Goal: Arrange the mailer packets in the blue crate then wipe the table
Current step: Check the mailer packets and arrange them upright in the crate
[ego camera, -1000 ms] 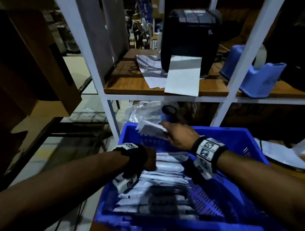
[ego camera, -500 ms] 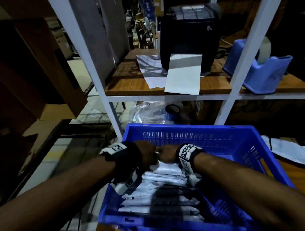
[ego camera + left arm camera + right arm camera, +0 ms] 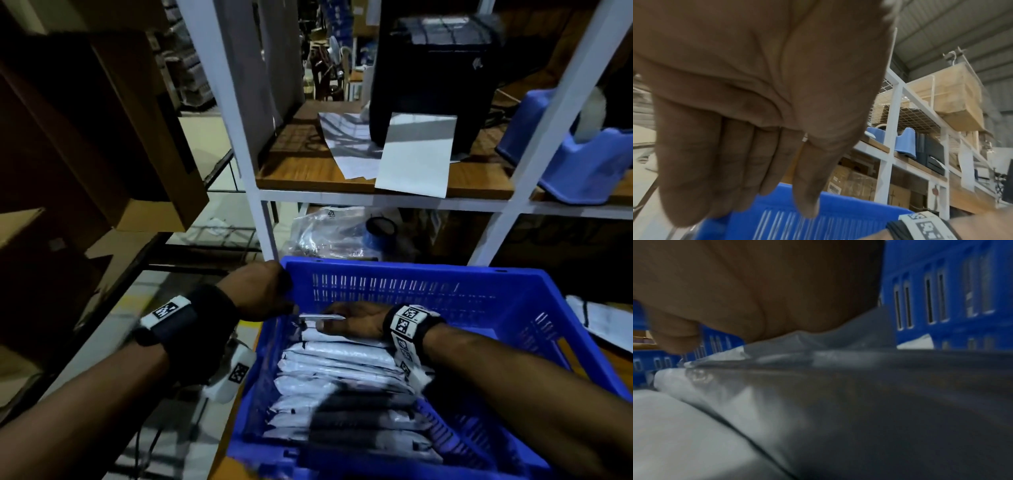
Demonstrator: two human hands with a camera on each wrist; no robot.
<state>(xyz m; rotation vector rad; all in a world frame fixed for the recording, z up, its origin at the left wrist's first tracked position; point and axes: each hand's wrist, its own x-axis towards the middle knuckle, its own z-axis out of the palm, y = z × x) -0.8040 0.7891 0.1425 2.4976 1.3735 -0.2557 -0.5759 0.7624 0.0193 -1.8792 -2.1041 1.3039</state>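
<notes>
The blue crate (image 3: 411, 265) sits in front of me with a row of white mailer packets (image 3: 335, 377) standing on edge inside it. My right hand (image 3: 352, 322) is inside the crate at the far end of the row and pinches the thin edge of one mailer packet (image 3: 322, 317) between thumb and fingers. In the right wrist view the palm (image 3: 756, 288) lies on the packets (image 3: 818, 402), with the slotted crate wall (image 3: 941, 264) behind. My left hand (image 3: 263, 291) is at the crate's far-left corner. In the left wrist view its fingers (image 3: 748, 146) hang straight and empty above the crate rim (image 3: 838, 204).
A white shelf post (image 3: 239, 137) rises just behind the crate. The wooden shelf (image 3: 301, 171) carries a black printer (image 3: 435, 68), a paper sheet (image 3: 414, 161) and a blue tape dispenser (image 3: 582, 164). Clear plastic bags (image 3: 329, 233) lie behind the crate, cardboard boxes (image 3: 102, 120) at left.
My right hand brought a packet from the crate's back edge down into the far end of the row. My left hand left the packets and moved to the far-left corner.
</notes>
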